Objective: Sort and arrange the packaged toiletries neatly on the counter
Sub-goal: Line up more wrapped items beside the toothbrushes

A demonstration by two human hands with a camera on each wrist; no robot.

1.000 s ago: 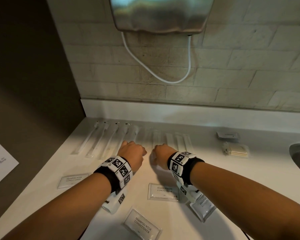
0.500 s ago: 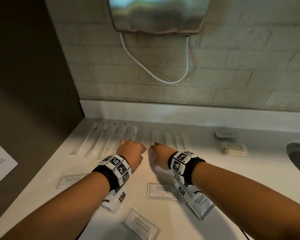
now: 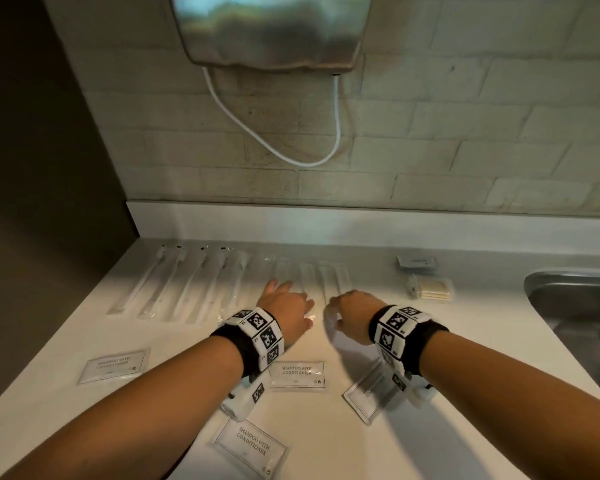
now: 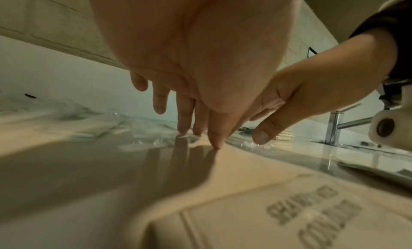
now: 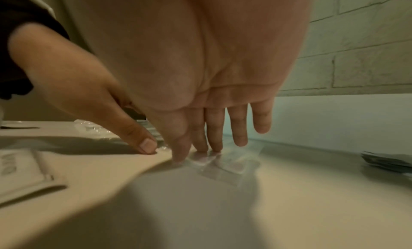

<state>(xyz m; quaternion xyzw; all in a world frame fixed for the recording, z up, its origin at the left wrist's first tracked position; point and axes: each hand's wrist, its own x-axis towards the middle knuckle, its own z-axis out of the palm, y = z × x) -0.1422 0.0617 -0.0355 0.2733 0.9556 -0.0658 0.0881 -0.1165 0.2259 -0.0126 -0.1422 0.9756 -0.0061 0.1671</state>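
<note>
From the head view, both hands reach out over the white bench (image 3: 465,341). The left hand (image 3: 284,311) and the right hand (image 3: 352,315) sit close together, near the middle of a row of long clear packets (image 3: 291,271) that lie side by side by the back wall. More long packets with toothbrushes (image 3: 187,282) lie to the left in the same row. Four flat shampoo packets (image 3: 297,375) lie nearer the person, under and beside the arms. A small pack of cotton buds (image 3: 432,289) and a small grey packet (image 3: 416,263) lie to the right, near the sink (image 3: 575,299). A shiny metal box (image 3: 274,29) with a white cord (image 3: 274,147) hangs on the brick wall. From the left wrist view, the left hand (image 4: 200,76) has straight fingers (image 4: 184,118), and the tips press down on a clear packet (image 4: 151,131); the right hand (image 4: 312,94) is just beside it. A shampoo packet (image 4: 289,217) lies close to the camera, blurry. From the right wrist view, the right hand (image 5: 200,76) also has straight fingers (image 5: 215,129), and the tips seem to press on a clear packet (image 5: 231,163), though it is blurry. Neither hand holds anything.
</note>
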